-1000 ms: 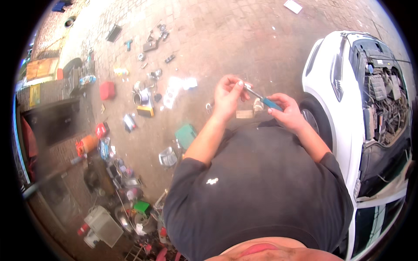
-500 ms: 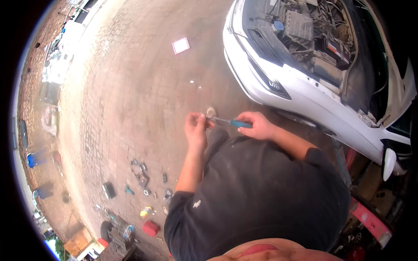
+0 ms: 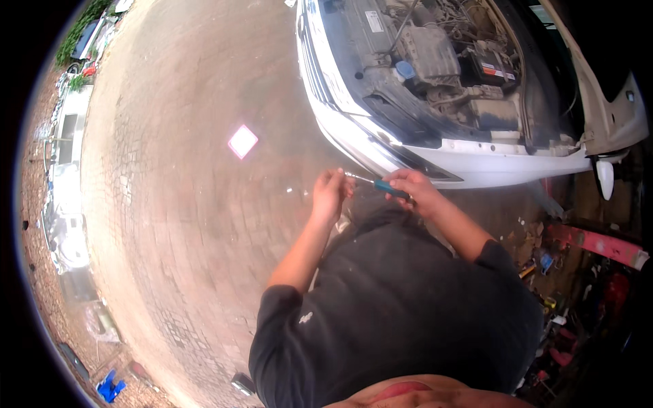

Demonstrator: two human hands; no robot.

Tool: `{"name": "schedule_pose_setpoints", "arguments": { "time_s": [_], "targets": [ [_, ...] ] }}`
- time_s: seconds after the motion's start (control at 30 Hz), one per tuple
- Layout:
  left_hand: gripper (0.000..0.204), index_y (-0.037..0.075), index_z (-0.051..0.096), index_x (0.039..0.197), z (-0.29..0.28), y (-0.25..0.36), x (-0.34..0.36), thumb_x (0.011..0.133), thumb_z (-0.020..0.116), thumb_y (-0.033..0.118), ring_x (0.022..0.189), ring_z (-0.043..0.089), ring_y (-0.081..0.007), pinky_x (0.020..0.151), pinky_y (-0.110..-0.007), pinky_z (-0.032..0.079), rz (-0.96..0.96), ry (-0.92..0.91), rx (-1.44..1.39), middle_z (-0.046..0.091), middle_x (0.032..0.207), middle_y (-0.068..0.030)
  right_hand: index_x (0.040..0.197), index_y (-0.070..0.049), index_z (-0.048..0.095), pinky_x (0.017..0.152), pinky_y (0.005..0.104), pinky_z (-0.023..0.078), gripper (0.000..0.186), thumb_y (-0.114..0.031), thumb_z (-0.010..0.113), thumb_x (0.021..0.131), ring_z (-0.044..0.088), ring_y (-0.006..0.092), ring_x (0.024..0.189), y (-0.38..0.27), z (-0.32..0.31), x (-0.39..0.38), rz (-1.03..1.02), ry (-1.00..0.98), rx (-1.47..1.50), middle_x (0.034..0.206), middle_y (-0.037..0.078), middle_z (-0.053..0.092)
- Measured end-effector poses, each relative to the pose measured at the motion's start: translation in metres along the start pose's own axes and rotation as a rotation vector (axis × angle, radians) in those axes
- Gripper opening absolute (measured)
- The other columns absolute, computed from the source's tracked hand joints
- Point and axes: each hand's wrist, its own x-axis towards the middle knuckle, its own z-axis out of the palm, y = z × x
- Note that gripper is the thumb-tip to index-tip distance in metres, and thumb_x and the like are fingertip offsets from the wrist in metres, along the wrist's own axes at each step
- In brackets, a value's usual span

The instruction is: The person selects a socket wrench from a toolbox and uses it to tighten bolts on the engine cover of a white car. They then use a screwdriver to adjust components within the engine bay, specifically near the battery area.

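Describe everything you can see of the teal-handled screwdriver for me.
The screwdriver has a thick teal handle and a slim, shiny shaft that looks like metal. It is held out ahead of the dark shirt, slanting in the picture with the handle lower right and the shaft running up leftward. The right hand grips the handle, partly covering it. The left hand is at the shaft's far end; the tip's shape can't be made out.

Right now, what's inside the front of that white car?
In the white car's open front there's a dusty, box-shaped cover, a round blue cap and a black battery. Whatever sits beneath them is covered, so I can't see it.
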Motion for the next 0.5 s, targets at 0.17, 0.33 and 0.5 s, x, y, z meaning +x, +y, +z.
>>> {"name": "schedule_pose_setpoints", "arguments": {
  "time_s": [0.17,0.33,0.5],
  "targets": [
    [0.015,0.005,0.051,0.094,0.004,0.036,0.104,0.103,0.052,0.017,0.058,0.057,-0.0166,0.058,-0.029,0.048,-0.121,-0.036,-0.054,0.064,0.076,-0.0101,0.124,0.0,0.052,0.057,0.0201,0.044,0.034,-0.007,0.064,0.092,0.055,0.0066,0.07,-0.037,-0.009,0.048,-0.28,0.009,0.096,0.109,0.012,0.069],
    [0.013,0.005,0.05,0.098,0.032,0.062,0.178,0.104,0.051,0.017,0.062,0.059,-0.0167,0.06,-0.029,0.05,-0.23,-0.11,0.071,0.065,0.081,-0.0105,0.114,0.0,0.057,0.059,0.0203,0.045,0.031,-0.018,0.07,0.093,0.058,0.0056,0.069,-0.074,-0.032,0.094,-0.361,0.302,-0.26,0.102,0.01,0.071],
    [0.01,0.006,0.05,0.098,0.065,0.056,0.225,0.103,0.053,0.014,0.064,0.061,-0.0172,0.061,-0.03,0.051,-0.277,-0.222,0.05,0.067,0.083,-0.0111,0.1,0.003,0.059,0.04,0.0197,0.033,0.046,-0.043,0.06,0.099,0.051,0.0064,0.045,-0.097,-0.066,0.095,-0.008,0.491,0.147,0.071,0.012,0.066]
  ]
}}
